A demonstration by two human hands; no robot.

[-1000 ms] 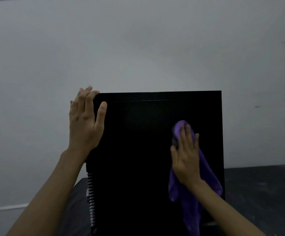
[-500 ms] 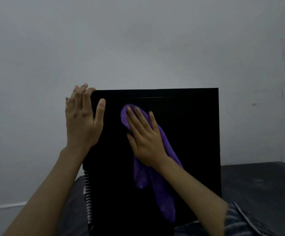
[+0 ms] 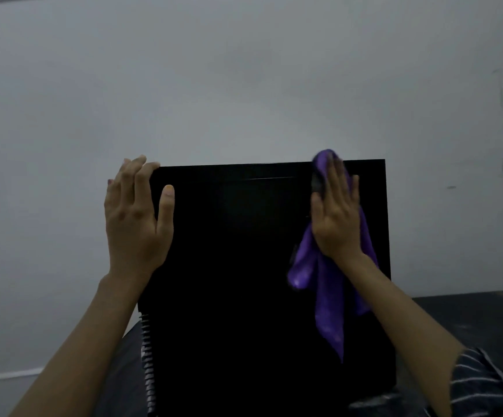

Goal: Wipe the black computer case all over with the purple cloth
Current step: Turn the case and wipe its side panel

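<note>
Purple cloth (image 3: 328, 296) moved right to case (image 3: 244, 266) top | under right grip (image 3: 336, 218)

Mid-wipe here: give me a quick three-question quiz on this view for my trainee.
1. True or false: the right hand presses the cloth flat against the case.
2. Where does the left hand brace the case? A) upper left corner B) bottom edge C) nowhere
3. Fill in: the cloth's upper end pokes above the case's ___ edge.
Key: 1 true; 2 A; 3 top.
</note>
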